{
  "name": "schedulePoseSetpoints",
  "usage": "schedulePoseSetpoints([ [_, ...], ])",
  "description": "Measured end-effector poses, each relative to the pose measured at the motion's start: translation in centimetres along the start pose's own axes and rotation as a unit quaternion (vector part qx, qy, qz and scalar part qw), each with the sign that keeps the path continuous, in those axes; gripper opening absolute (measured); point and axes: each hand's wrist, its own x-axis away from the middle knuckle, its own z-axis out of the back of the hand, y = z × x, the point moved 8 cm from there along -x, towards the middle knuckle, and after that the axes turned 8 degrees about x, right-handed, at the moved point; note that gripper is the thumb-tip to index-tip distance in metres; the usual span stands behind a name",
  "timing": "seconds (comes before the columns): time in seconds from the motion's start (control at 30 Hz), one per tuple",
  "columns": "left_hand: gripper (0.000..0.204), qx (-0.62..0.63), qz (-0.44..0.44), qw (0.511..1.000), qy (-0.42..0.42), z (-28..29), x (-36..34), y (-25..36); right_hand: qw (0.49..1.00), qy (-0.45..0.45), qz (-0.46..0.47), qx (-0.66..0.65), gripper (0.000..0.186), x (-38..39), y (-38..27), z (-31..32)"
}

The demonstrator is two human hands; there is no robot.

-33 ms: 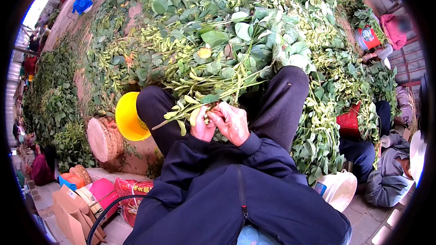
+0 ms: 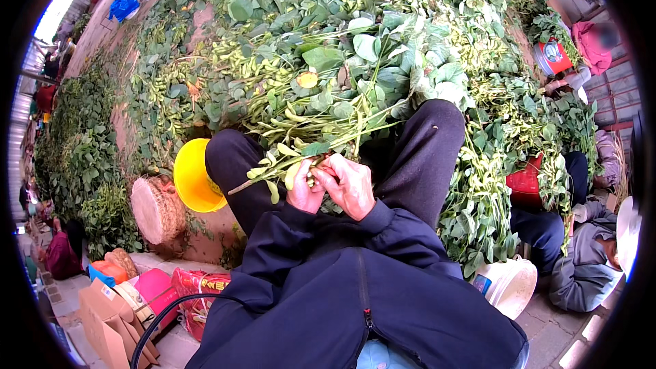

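Observation:
My left hand [image 2: 305, 191] is closed around a green soybean stalk [image 2: 254, 175] that carries several plump pods and a few leaves. Beside it, fingers bent and pressed together, my right hand [image 2: 350, 187] pinches a pod [image 2: 313, 176] on the same stalk. Both hands meet between my knees, just above my lap. A yellow bucket [image 2: 198, 175] leans by my left knee, its mouth toward me. Ahead of my knees spreads a thick heap of pulled soybean plants [image 2: 321, 58], leaves and pods mixed.
Left of the bucket is a round straw stool [image 2: 157, 210]. A red bag [image 2: 195, 297], a pink item [image 2: 154, 288] and cardboard [image 2: 102, 324] lie at lower left. To my right stand a white bucket [image 2: 511, 287] and a seated person in grey [image 2: 588, 266]; another person in pink [image 2: 593, 46] sits beyond.

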Motion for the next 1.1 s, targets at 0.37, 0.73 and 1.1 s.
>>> schedulePoseSetpoints([
  [0.37,0.037,0.075,0.086,0.969,-0.221,-4.3,1.2,0.6,0.912,0.091,-0.330,-0.229,0.020,1.4,10.1,1.8],
  [0.73,0.035,0.063,0.063,0.980,-0.179,-6.3,1.4,1.9,0.968,0.150,-0.089,-0.183,0.010,-2.7,3.9,4.5],
  [1.1,0.019,-0.012,-0.058,0.986,-0.159,-6.7,2.1,2.5,0.998,-0.024,0.054,0.001,0.007,-3.0,-3.3,2.5],
])
